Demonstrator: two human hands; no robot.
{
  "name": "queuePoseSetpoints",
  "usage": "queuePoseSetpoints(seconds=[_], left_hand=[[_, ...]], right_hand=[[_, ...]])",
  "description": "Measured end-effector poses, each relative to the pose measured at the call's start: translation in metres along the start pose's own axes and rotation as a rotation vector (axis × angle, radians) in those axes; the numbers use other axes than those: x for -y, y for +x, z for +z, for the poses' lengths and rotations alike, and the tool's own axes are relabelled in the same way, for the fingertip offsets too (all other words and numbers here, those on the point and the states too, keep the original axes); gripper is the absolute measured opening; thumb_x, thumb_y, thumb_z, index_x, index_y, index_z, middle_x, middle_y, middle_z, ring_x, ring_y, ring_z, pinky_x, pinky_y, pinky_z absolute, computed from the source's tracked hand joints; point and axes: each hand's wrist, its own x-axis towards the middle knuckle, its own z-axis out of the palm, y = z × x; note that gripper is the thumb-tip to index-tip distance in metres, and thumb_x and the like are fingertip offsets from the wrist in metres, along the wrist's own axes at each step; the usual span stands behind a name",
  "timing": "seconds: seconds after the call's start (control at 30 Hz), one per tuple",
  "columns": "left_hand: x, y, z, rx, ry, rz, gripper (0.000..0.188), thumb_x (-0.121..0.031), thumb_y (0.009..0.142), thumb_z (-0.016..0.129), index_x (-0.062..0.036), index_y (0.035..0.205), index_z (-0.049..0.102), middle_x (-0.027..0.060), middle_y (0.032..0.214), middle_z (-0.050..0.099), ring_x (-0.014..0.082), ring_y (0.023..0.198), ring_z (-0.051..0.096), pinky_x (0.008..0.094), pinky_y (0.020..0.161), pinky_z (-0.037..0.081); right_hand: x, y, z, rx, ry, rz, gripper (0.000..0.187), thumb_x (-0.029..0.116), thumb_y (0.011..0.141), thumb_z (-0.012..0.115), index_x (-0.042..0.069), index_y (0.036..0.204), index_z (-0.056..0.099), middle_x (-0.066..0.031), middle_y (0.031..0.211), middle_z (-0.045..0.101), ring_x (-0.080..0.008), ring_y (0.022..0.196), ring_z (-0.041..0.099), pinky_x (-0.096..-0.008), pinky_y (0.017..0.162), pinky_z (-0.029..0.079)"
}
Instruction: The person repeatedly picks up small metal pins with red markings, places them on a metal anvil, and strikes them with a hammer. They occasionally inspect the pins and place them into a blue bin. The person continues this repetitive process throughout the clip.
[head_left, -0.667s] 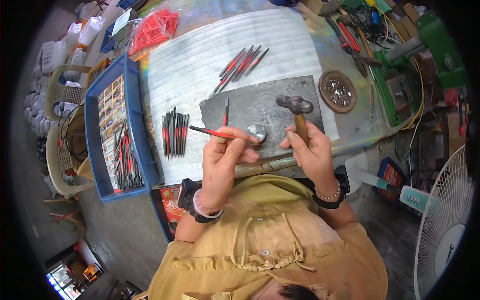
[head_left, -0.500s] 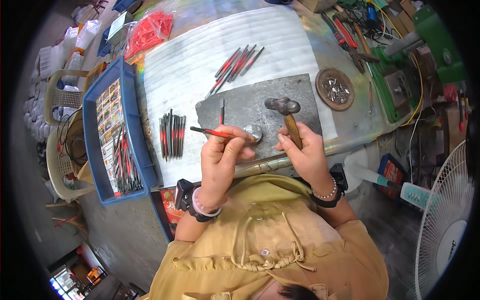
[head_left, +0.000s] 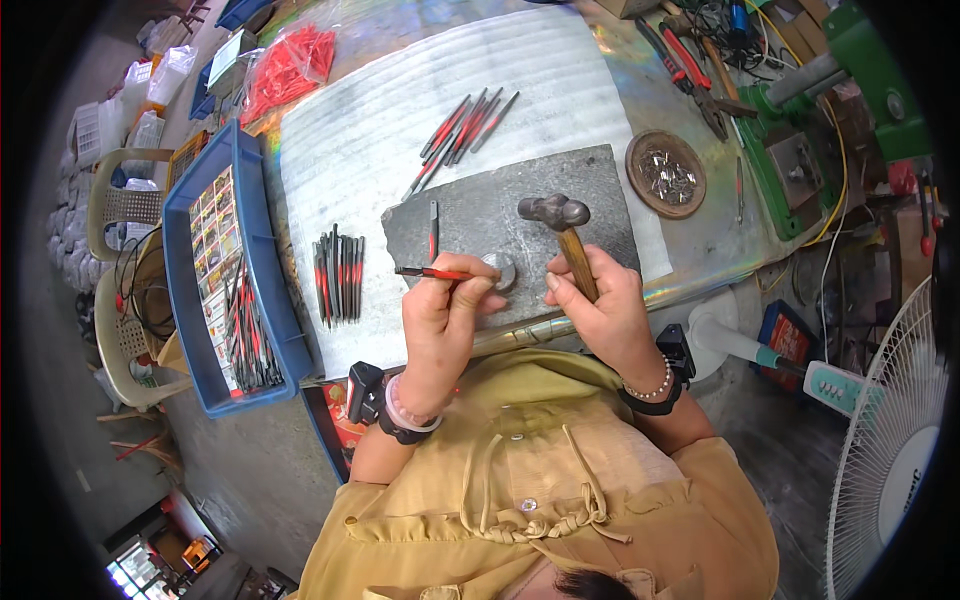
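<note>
My left hand (head_left: 440, 318) pinches a thin red-and-black rod (head_left: 436, 273), held almost level with its black end pointing left. Its other end is hidden by my fingers, close beside a round metal block (head_left: 502, 272) on a dark grey slab (head_left: 490, 200). In my right hand (head_left: 612, 300) is a ball-peen hammer (head_left: 556, 212), gripped by its wooden handle with the head raised over the slab. Another such rod (head_left: 433, 230) lies on the slab's left part. A row of rods (head_left: 340, 275) lies left of the slab, and a loose group (head_left: 462, 130) beyond it.
A blue tray (head_left: 286, 325) with more rods stands at the left. To the right are a round brown dish (head_left: 637, 190) of small metal pieces, pliers (head_left: 704, 100) and a green machine (head_left: 785, 175). Red pieces in a plastic bag (head_left: 290, 70) lie far left; a fan (head_left: 890, 450) stands near right.
The rod in my left hand has turned nearer level, its black end moving right and toward me. The hammer stays raised in my right hand. The whole view has shifted slightly.
</note>
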Motion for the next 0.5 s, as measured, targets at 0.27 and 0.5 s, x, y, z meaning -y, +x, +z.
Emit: queuePoseSetpoints(seconds=[0.27, 0.5], left_hand=[[-0.0008, 0.0003, 0.0034, -0.038, 0.026, 0.036, 0.008, -0.002, 0.097, 0.054, 0.0023, 0.097, 0.061, 0.0073, 0.091, 0.063, 0.0122, 0.069, 0.066, 0.0221, 0.063, 0.052], [-0.0018, 0.0016, 0.0033, -0.035, 0.022, 0.024, 0.006, -0.001, 0.097, 0.054, 0.0022, 0.096, 0.060, 0.0074, 0.089, 0.063, 0.0122, 0.069, 0.066, 0.0222, 0.063, 0.052]], right_hand=[[0.0014, -0.0002, 0.0004, -0.024, -0.003, -0.013, 0.016, 0.007, 0.089, 0.062, -0.004, 0.101, 0.062, -0.0120, 0.081, 0.070, -0.0179, 0.075, 0.070, -0.0291, 0.068, 0.054], [0.0020, -0.0009, 0.0019, -0.052, 0.033, -0.005, 0.019, 0.010, 0.086, 0.065, -0.003, 0.100, 0.063, -0.0179, 0.081, 0.070, -0.0284, 0.077, 0.072, -0.0345, 0.068, 0.054]])
